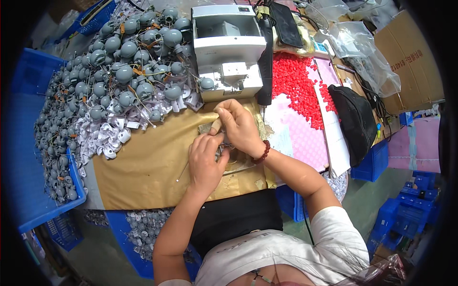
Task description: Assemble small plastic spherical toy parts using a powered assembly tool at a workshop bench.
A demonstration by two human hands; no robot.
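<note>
Holding left hand point(205, 157) and right hand point(241, 128) mid-frame, beside small silvery metal piece point(224, 145); cannot tell either grip's hold.

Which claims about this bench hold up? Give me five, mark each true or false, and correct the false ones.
1. The left grip and right grip are close together. True.
2. The dark red bead bracelet is on the left wrist. False: it circles the right wrist.
3. The grey round parts are heaped left of the white machine. True.
4. The small red pieces are stacked inside a blue crate. False: they lie spread on the bench, right of the white machine.
5. The black pouch lies right of the small red pieces. True.
</note>
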